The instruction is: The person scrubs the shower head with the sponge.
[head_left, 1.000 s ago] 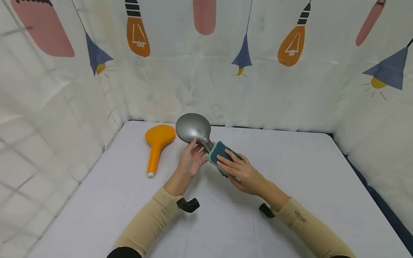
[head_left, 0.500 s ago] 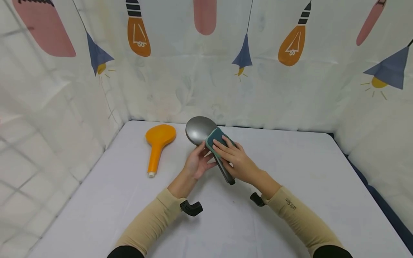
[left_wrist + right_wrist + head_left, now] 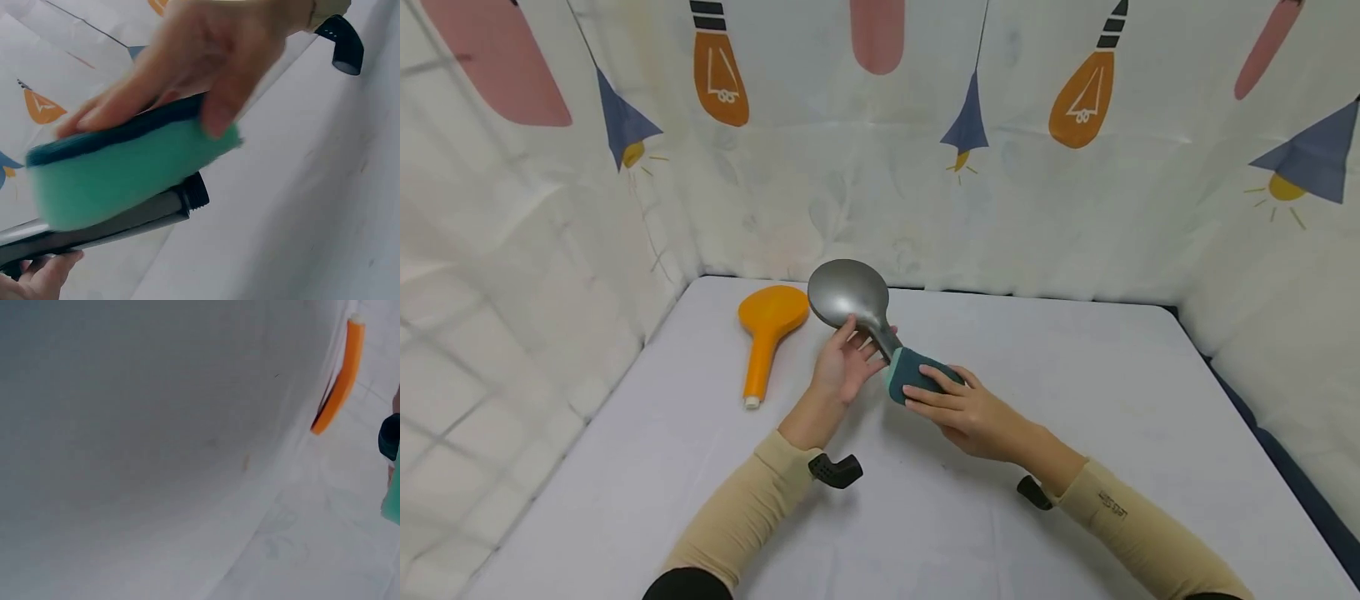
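A silver-grey hand shower [image 3: 848, 292] is held tilted above the table, its round head up and to the left. My left hand [image 3: 842, 367] grips it at the neck, thumb against the head's lower edge. My right hand [image 3: 981, 417] holds a two-layer sponge [image 3: 917, 373], dark teal over light green, lying along the handle. In the left wrist view, the sponge's green side [image 3: 125, 169] lies along the dark handle [image 3: 144, 209], and the handle's black threaded end [image 3: 197, 190] shows. The right wrist view catches only the sponge's edge [image 3: 392, 497] at its border.
An orange hand shower [image 3: 767, 321] with a white threaded end lies on the white-covered table [image 3: 1075, 392], left of my left hand. Pale curtains [image 3: 880, 183] printed with lamps and bulbs stand close behind the table and along both sides.
The sponge slid up the handle to the shower's neck, then back down toward the threaded end. The hand shower shifted right with my left hand and has returned left. The orange one stayed put.
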The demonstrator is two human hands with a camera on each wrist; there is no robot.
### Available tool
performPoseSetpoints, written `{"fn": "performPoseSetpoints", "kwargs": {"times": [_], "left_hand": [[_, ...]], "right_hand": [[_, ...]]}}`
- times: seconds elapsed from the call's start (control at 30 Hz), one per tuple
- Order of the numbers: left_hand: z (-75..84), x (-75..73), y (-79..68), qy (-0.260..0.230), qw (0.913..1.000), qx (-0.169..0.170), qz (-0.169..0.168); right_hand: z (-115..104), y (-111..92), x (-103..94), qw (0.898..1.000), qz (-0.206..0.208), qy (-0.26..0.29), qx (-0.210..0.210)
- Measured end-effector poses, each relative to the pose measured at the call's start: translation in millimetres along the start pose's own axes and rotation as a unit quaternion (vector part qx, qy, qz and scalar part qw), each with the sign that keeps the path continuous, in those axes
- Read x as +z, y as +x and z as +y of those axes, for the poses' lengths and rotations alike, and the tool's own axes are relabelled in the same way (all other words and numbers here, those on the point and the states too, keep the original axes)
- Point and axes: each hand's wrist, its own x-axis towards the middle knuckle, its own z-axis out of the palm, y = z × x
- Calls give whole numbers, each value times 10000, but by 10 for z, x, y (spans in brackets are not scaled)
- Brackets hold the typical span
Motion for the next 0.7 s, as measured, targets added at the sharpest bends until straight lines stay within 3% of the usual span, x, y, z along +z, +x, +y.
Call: {"fn": "performPoseSetpoints", "kwargs": {"times": [0.1,0.23,0.5,0.6,0.7], "left_hand": [[33,-14,3,-239,9997,-2,-76],[36,-4,-2,-190,9996,-98,-203],[-29,61,-43,220,9994,-58,-278],[-57,66,-54,295,9994,-36,-169],[-77,64,-68,420,9991,-12,-100]], "right_hand": [[21,-64,-19,10000,-26,-27,-5],[73,-43,-27,9988,195,316,331],[144,210,46,9851,958,1006,1016],[128,316,74,9847,1029,878,1103],[87,395,83,9905,892,385,972]]}}
